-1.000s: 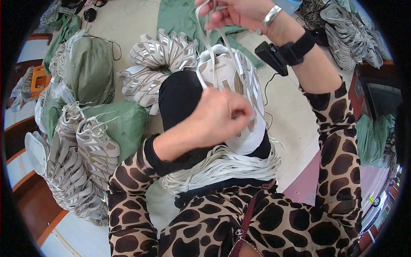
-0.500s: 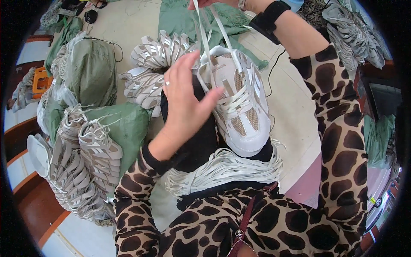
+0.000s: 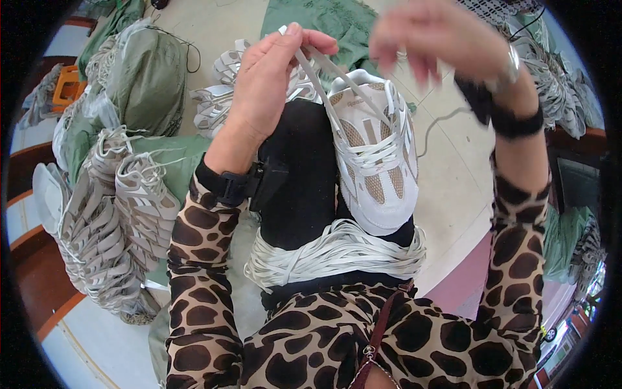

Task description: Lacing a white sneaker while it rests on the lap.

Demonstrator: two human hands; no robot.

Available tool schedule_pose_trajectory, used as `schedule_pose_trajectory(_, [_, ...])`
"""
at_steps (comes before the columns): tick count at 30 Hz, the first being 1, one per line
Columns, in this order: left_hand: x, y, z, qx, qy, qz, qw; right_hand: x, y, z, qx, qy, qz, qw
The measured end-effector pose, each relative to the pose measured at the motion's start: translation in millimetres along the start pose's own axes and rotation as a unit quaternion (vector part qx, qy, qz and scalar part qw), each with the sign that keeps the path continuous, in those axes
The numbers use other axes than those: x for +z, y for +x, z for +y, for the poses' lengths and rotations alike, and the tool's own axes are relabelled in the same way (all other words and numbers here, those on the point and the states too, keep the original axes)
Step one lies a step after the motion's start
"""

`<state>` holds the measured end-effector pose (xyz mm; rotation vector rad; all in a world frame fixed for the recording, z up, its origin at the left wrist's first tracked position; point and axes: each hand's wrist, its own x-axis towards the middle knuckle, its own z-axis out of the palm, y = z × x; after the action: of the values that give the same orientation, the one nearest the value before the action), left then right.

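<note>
A white and beige sneaker rests across my thighs with its toe pointing toward me. White laces criss-cross its lower eyelets, and their long ends rise from the shoe to my left hand. That hand pinches the shoelaces between thumb and fingers, above and left of the shoe's collar. My right hand is raised to the upper right of the sneaker, blurred by motion. Its fingers hang loose and apart, with nothing visible in them. A thick bundle of white laces lies across my lap, just below the toe.
Stacked sneakers stand at my left beside a green sack. More shoe uppers lie beyond my knees, near a green cloth on the tiled floor. Another shoe pile sits far right, and a grey cable runs beside the sneaker.
My left hand has moved up from beside the shoe and taken the lace ends. My right hand has let them go and swung right and toward me.
</note>
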<state>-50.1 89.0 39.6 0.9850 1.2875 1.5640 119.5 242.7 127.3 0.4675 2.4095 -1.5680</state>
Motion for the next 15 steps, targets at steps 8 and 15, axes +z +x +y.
schedule_pose_trajectory(8, [-4.3, 0.6, 34.4, 0.054, -0.049, -0.026, 0.997, 50.3, -15.8, 33.8, -0.277, 0.27, 0.146, 0.911])
schedule_pose_trajectory(15, [-153.7, -65.6, 76.5, -0.051, -0.368, 0.129, 0.919, -106.1, -187.4, 212.8, -0.19, 0.531, 0.461, 0.685])
